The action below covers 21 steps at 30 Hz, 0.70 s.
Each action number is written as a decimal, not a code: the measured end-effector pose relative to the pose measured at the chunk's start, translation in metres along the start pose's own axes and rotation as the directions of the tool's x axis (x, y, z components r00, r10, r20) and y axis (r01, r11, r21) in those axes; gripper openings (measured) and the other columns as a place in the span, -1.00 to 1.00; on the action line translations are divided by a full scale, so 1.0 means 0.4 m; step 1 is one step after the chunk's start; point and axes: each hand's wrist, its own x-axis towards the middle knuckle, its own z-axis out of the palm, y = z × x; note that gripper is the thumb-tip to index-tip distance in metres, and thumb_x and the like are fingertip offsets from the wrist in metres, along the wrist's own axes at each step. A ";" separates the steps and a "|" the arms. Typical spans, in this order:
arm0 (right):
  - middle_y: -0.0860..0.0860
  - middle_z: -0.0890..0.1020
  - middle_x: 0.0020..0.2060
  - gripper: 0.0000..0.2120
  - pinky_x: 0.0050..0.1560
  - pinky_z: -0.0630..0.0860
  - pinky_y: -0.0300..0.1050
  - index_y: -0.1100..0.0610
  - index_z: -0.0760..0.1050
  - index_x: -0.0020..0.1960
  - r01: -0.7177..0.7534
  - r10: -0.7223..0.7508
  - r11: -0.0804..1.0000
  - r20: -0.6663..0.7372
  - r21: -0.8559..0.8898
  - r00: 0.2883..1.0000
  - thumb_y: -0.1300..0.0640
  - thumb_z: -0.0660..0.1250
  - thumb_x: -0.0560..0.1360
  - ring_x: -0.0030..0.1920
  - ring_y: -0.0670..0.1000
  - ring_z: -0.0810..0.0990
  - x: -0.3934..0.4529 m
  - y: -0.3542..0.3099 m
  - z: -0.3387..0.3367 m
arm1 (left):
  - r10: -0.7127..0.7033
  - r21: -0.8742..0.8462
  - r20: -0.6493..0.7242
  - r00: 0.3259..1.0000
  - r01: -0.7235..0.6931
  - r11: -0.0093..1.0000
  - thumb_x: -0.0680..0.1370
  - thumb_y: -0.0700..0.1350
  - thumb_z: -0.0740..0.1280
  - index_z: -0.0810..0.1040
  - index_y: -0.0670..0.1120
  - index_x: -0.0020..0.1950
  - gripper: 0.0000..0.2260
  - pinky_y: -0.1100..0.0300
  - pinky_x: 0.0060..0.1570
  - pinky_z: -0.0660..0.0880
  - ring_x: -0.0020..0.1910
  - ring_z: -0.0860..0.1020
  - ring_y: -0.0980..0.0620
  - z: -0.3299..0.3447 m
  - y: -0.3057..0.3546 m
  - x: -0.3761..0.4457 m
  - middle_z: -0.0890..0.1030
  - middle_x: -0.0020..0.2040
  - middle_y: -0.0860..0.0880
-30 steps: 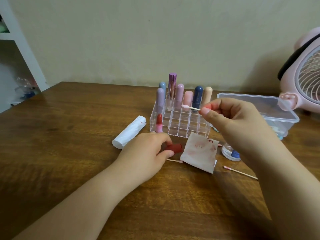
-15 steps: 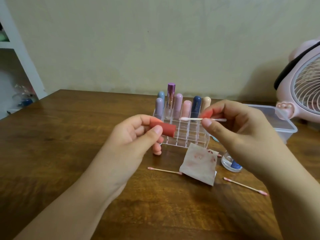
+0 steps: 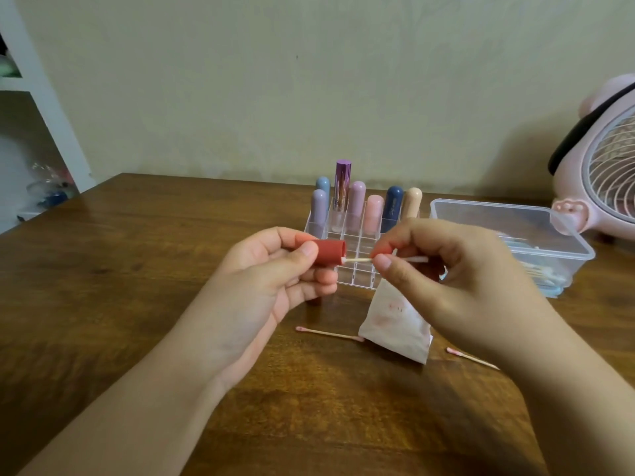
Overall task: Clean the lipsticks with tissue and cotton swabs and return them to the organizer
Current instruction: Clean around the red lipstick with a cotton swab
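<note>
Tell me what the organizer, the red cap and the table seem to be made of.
Organizer: clear hard plastic, likely acrylic; the cell walls show through and glint.
Red cap held by the left hand: probably matte plastic; even colour, no shine.
Table: wood or wood veneer, glossy; grain streaks and soft reflections.

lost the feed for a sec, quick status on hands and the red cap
Left hand holds red cap. Right hand pinches cotton swab, tip at cap's open end. Nothing in the way; organizer just behind.
</note>
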 end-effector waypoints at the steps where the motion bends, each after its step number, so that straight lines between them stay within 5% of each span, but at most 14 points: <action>1: -0.06 0.57 -0.35 -0.91 -0.37 0.39 -0.30 -0.01 0.56 -0.21 0.010 -0.010 1.000 0.008 0.016 1.000 0.11 0.37 0.48 -0.37 -0.05 0.48 -0.001 -0.001 -0.001 | -0.003 0.003 0.000 1.000 0.003 1.000 0.34 -0.16 0.32 0.55 -0.20 -0.02 -0.75 0.24 -0.26 0.56 -0.26 0.62 0.00 0.000 -0.001 0.000 0.67 -0.20 -0.16; 6: -0.07 0.57 -0.43 -0.93 -0.33 0.43 -0.31 -0.02 0.57 -0.15 0.021 -0.024 0.999 -0.076 -0.038 0.997 0.07 0.32 0.48 -0.34 -0.08 0.52 -0.001 0.007 0.006 | 0.011 -0.012 -0.012 1.000 -0.011 1.000 0.39 -0.16 0.29 0.59 -0.18 0.04 -0.74 0.27 -0.30 0.53 -0.28 0.55 0.03 0.000 -0.001 0.001 0.65 -0.18 -0.16; 11: -0.22 0.53 -0.44 -0.93 -0.32 0.35 -0.51 0.02 0.59 -0.14 0.077 -0.075 0.994 0.026 -0.075 0.997 0.11 0.35 0.50 -0.32 -0.25 0.51 -0.003 0.002 0.009 | 0.039 0.044 -0.053 0.998 -0.037 0.998 0.41 -0.14 0.30 0.66 -0.12 -0.04 -0.80 0.26 -0.29 0.52 -0.28 0.54 0.04 -0.010 -0.007 0.006 0.66 -0.16 -0.14; 15: -0.19 0.56 -0.40 -0.92 -0.28 0.43 -0.38 0.03 0.61 -0.11 0.043 -0.047 0.996 -0.044 -0.080 0.998 0.09 0.34 0.51 -0.25 -0.17 0.55 -0.001 0.011 0.011 | 0.053 0.091 -0.030 0.998 -0.050 0.995 0.42 -0.13 0.30 0.66 -0.13 -0.03 -0.79 0.26 -0.28 0.52 -0.23 0.53 -0.02 -0.010 -0.010 0.004 0.67 -0.12 -0.19; 21: -0.13 0.56 -0.44 -0.87 -0.35 0.41 -0.32 0.00 0.60 -0.15 0.077 -0.075 0.993 0.032 -0.093 0.997 0.04 0.29 0.47 -0.34 -0.09 0.52 -0.003 0.000 0.012 | 0.053 0.106 -0.074 0.996 -0.045 0.993 0.48 -0.17 0.28 0.67 -0.12 -0.06 -0.83 0.26 -0.30 0.51 -0.27 0.53 0.02 -0.012 -0.012 0.008 0.66 -0.11 -0.20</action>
